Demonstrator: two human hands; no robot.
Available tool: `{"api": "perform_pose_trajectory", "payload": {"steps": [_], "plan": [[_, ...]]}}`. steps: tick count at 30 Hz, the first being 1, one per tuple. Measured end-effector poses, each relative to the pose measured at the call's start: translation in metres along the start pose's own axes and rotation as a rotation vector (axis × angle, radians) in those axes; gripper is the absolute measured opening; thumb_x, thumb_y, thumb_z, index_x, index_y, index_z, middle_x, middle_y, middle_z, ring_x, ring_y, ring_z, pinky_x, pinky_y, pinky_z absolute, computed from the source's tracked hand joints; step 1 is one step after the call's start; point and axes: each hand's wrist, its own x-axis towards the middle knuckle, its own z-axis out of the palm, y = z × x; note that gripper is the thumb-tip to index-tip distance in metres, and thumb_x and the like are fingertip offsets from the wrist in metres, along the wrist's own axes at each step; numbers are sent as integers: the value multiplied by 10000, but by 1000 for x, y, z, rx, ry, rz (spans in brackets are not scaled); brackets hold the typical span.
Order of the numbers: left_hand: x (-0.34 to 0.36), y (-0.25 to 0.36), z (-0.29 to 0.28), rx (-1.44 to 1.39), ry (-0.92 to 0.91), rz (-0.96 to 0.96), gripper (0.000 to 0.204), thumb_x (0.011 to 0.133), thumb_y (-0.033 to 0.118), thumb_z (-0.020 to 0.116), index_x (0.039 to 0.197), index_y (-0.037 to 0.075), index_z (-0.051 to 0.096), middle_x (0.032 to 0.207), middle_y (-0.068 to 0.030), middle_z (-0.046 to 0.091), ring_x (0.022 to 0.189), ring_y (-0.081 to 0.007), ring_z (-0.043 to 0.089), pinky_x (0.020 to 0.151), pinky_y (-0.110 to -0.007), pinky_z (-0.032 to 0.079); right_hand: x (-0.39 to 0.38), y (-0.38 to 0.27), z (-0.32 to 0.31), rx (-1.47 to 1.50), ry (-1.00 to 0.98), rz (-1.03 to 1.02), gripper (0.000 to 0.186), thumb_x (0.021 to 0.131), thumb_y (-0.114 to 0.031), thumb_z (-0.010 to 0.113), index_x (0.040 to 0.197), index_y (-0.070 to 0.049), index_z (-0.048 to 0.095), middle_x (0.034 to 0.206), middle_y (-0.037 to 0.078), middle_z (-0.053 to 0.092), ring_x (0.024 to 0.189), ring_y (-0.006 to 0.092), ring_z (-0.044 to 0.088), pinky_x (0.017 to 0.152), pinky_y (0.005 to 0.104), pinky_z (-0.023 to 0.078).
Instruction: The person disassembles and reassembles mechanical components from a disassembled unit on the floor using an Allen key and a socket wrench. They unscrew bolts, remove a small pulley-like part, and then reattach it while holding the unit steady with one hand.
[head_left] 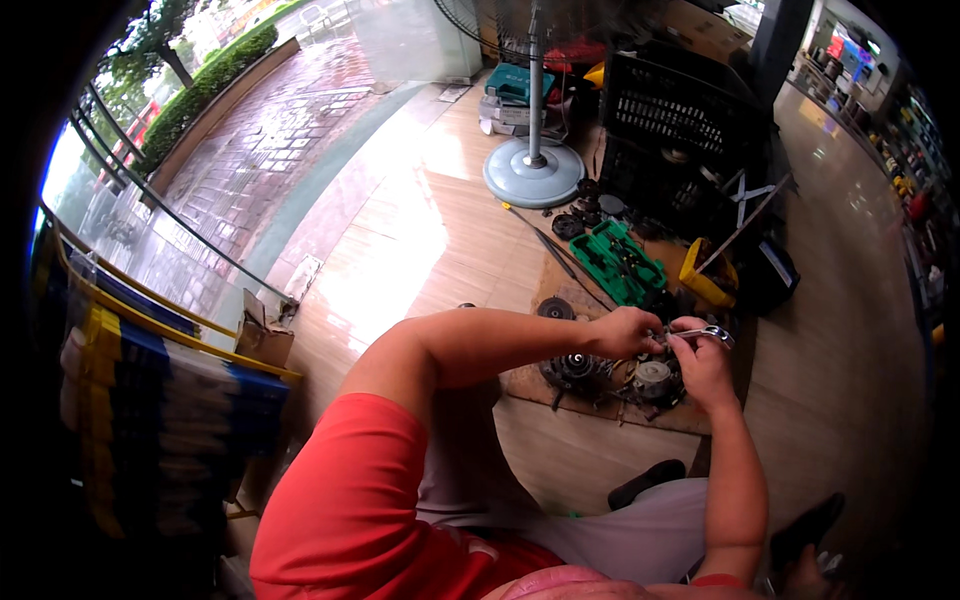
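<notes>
My right hand (704,368) is closed on a chrome ratchet wrench (717,336), whose rounded head sticks out to the right above the fingers. My left hand (624,334) meets it fingertip to fingertip, pinched around something small that I cannot make out. Just below both hands lies a machine part with a pale round metal cap (653,376). To its left sits a dark, greasy round part (574,370), with a black ring-shaped piece (556,308) beyond it. All of these rest on a flat sheet of cardboard (527,383).
An open green tool case (612,258) lies beyond my hands, beside a yellow-and-black tool (708,272). A long dark rod (560,252) lies left of the case. Farther back stand a fan's round base (533,172) and black plastic crates (668,100). A blue-and-yellow rack (165,380) stands left.
</notes>
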Motion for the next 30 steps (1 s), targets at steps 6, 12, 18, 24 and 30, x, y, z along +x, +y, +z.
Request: {"api": "perform_pose_trajectory", "payload": {"steps": [6,12,18,24,30], "plan": [[4,0,-1,-152,-66,15,382,888,311,651,1174,59,622,857,-115,667,711,-160,624,640,-313,491,4,-5,-6,79,-152,-43,192,906,-93,530,1061,-29,623,1017,111,627,986,215,602,848,342,473],[5,13,10,-442,-116,-114,318,956,106,553,1265,37,536,890,-14,620,705,-77,577,611,-215,478,2,6,-14,-3,21,-164,185,799,-202,653,909,-54,647,841,143,658,809,313,647,730,377,502],[4,21,19,-384,-197,-172,222,948,128,562,1151,37,565,874,-21,622,685,-95,605,604,-224,492,-13,13,-16,-46,1,-246,191,761,-165,673,908,-49,633,865,132,665,828,305,647,744,382,507],[3,22,17,-382,-140,-182,211,954,141,573,1136,36,573,870,-7,622,683,-81,593,601,-223,491,-5,21,-7,-9,-82,-183,170,760,-225,684,878,-104,669,842,99,684,813,264,656,726,379,506],[7,26,17,-404,-171,-165,231,956,184,584,1129,31,573,873,-4,629,688,-77,593,609,-226,492,-12,13,-18,50,-35,-147,167,748,-217,671,780,-54,650,748,124,665,728,308,650,678,394,500]]}}
